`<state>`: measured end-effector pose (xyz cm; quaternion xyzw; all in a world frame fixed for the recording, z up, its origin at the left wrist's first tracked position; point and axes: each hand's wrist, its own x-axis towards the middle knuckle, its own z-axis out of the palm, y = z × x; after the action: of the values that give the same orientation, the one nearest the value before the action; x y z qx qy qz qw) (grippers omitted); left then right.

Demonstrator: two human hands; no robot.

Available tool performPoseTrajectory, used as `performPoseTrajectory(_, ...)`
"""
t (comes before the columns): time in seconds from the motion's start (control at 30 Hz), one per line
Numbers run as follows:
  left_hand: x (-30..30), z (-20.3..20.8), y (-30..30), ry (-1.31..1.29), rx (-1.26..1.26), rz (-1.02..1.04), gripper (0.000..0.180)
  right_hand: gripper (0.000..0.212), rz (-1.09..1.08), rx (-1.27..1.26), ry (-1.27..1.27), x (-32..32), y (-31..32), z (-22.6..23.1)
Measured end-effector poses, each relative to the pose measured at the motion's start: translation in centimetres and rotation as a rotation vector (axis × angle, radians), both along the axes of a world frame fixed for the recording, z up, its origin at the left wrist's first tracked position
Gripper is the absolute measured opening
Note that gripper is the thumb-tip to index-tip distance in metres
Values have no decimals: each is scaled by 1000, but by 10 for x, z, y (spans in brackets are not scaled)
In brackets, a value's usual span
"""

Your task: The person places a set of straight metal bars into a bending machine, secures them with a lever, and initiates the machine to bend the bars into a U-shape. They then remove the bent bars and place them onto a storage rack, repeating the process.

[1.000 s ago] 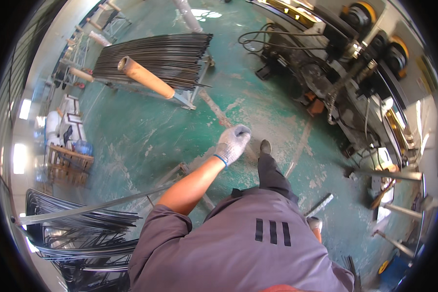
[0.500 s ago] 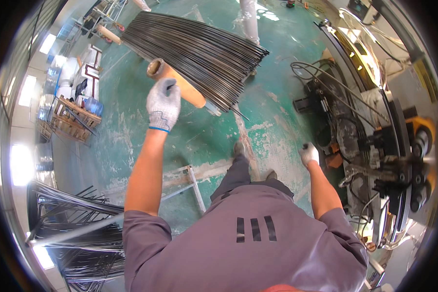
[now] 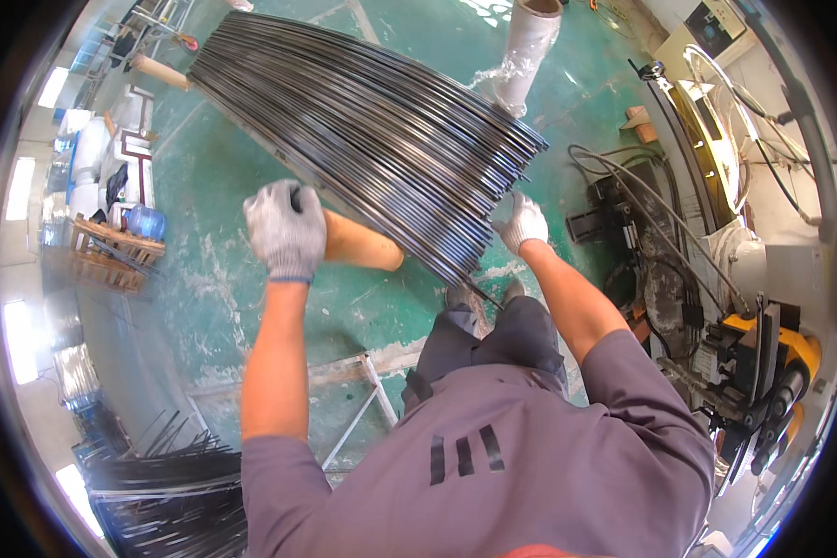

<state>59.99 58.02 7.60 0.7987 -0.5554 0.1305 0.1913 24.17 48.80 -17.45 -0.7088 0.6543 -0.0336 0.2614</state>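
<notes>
A wide layer of long dark metal rods [image 3: 363,121] lies ahead of me, its near ends uneven. My right hand [image 3: 524,223], in a pale knitted glove, is at those near ends on the right side. Its thumb and fingers are apart; whether they touch a rod I cannot tell. My left hand [image 3: 286,232], gloved in the same knit with a grey palm, is curled closed left of the rods. What it holds, if anything, is hidden inside the fingers. Partly behind that hand is a brown cardboard tube [image 3: 363,244], beside the rods' left edge.
An upright plastic-wrapped roll [image 3: 528,60] stands beyond the rods. Machinery with hoses [image 3: 651,242] and a yellow-and-black unit [image 3: 777,358] line the right. At lower left are a metal frame [image 3: 374,377] and more thin dark rods [image 3: 172,493]. A wooden pallet [image 3: 112,246] sits far left.
I have come closer to the rods. My right hand has risen from beside my right leg to the rods' near ends, its fingers opening. My left hand stays curled, now lower and further left.
</notes>
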Motion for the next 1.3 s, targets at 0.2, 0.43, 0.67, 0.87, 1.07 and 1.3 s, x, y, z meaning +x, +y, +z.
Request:
performPoseTrajectory(0.2,-9,5,-18,7,-21,-53,11,97,-25,-187,164,38,-160,-28)
performPoseTrajectory(0.43,-16,9,-28,55,-2,34,11,78,16,-94,303,109,-160,-50)
performPoseTrajectory(0.67,-15,8,-29,67,-32,38,13,24,263,97,284,102,-159,-88)
performPoseTrajectory(0.87,-13,7,-25,36,-86,34,14,47,255,448,-104,77,-192,-62)
performPoseTrajectory(1.07,-11,2,-18,4,-146,29,14,43,226,678,-213,82,-180,-17)
performPoseTrajectory(1.3,-33,1,-6,-21,-239,-225,16,37,149,614,-296,87,-128,32)
